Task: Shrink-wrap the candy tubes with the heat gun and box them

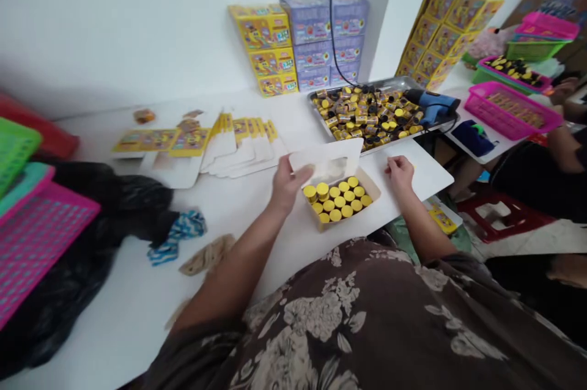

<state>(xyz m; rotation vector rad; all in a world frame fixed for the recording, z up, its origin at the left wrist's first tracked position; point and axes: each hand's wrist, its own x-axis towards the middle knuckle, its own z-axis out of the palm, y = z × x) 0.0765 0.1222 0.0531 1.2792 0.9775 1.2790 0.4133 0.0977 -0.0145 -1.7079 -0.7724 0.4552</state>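
Note:
A cardboard box point(323, 228) stands on the white table in front of me, filled with rows of small containers with round yellow caps point(347, 211). A couple of those at the left back corner rise above the others. My left hand point(288, 182) is closed on the box's raised flap point(328, 158), thumb on its pale inner face. Right of the box, my right hand point(400, 171) hovers near the table with its fingers curled together. Whether something small sits in those fingers is hidden.
Behind the box lies a metal tray point(380, 144) heaped with yellow-and-black containers, a blue heat gun point(433, 106) on its edge. Flat cartons point(243, 145) fan out leftward. Yellow boxes point(270, 64) and purple boxes point(314, 54) stand stacked by the wall. Another person's arm point(562, 139) shows at right.

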